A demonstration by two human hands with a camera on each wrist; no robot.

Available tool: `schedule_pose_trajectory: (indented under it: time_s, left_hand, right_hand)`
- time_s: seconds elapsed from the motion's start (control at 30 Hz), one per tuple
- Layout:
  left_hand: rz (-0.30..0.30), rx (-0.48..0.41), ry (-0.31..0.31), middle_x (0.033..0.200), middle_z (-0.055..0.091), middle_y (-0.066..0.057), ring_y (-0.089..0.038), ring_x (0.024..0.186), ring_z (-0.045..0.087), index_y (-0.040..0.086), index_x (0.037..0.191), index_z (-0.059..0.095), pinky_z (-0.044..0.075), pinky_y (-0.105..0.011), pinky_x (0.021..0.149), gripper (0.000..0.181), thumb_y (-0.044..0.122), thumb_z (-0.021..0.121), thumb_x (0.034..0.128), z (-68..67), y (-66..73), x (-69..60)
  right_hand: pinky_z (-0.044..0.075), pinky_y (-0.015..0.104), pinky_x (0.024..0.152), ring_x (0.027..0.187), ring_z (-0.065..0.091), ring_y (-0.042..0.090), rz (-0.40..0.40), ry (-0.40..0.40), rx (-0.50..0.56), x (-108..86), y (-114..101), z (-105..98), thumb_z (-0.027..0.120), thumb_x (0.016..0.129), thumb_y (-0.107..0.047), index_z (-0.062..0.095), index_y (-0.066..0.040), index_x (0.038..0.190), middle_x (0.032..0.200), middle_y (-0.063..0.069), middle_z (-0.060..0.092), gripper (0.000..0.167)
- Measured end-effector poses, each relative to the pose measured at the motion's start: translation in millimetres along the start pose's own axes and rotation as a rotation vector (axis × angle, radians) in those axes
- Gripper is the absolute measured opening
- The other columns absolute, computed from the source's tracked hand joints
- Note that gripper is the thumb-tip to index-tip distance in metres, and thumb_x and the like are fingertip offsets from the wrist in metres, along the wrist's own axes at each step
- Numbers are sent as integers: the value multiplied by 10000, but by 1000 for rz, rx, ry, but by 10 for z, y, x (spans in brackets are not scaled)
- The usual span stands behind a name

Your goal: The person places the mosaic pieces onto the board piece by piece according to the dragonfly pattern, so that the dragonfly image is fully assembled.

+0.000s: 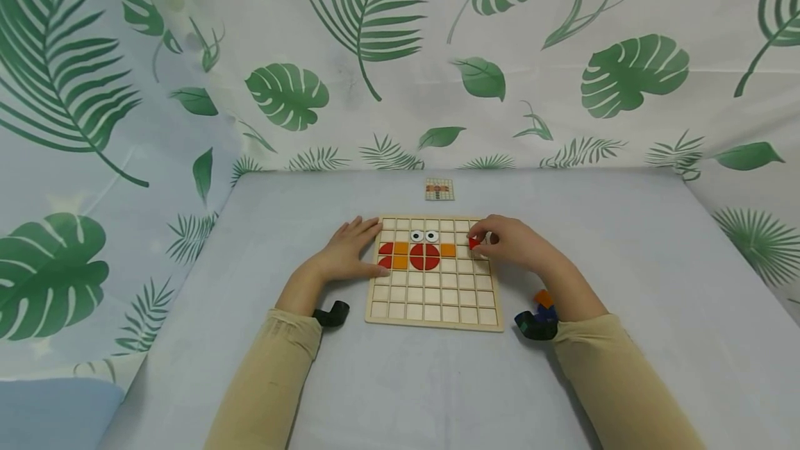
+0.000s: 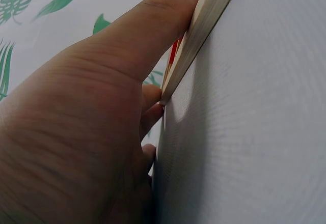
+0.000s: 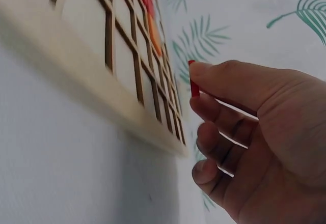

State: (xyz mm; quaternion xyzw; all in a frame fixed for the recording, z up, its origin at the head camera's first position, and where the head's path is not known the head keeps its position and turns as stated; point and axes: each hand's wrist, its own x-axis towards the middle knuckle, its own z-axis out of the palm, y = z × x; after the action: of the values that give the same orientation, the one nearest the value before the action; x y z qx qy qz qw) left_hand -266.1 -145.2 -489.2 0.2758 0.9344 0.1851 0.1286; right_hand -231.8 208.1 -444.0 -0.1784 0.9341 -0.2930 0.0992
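Observation:
A wooden grid board (image 1: 434, 326) lies on the table between the two hands. On it sit two eye tiles (image 1: 417, 235), a disc of red quarter-round tiles (image 1: 417, 251), orange square tiles (image 1: 400, 262) either side of the disc, and red curved tiles (image 1: 385, 248) by the left edge. My left hand (image 1: 344, 253) rests at the board's left side with fingers extended; its thumb (image 2: 158, 25) touches the board's edge. Over the upper right cells, my right hand (image 1: 515, 245) pinches a small red tile (image 3: 193, 79) between thumb and forefinger, its remaining fingers curled loosely.
A small picture card (image 1: 439, 189) with a grid pattern lies behind the board. Orange and blue tiles (image 1: 544, 298) are beside the right wrist, partly hidden by it. Black wrist devices (image 1: 332, 314) sit at both cuffs. Leaf-printed cloth (image 1: 400, 117) rises behind the table.

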Motion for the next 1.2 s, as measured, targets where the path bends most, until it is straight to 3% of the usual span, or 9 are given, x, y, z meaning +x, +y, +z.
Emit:
schedule_pose_trajectory:
  time_s: [0.33,0.7,1.2]
  left_hand:
    - [7,-4,6,1614,141,25,-240,1480,-7,178,1559,203,-37,-378,1175,1036,704,641,780,2,-11,17]
    - [-2,5,-2,1614,140,31,-239,1480,-9,178,1559,201,-40,-375,1174,1032,697,642,784,7,-13,17]
    - [10,9,5,1614,146,9,-254,1479,-2,160,1556,211,-30,-395,1176,1016,671,650,795,1,-1,7]
  right_hand:
    - [471,375,776,889,554,213,-25,-15,8,103,-50,161,714,891,-139,681,-90,1088,985,34,623,206]
    - [468,375,791,903,540,208,9,-5,3,110,-40,240,690,904,-136,677,-123,1109,998,18,614,206]
    - [480,398,799,904,554,207,13,4,2,86,-88,230,691,906,-152,673,-121,1100,984,7,627,197]
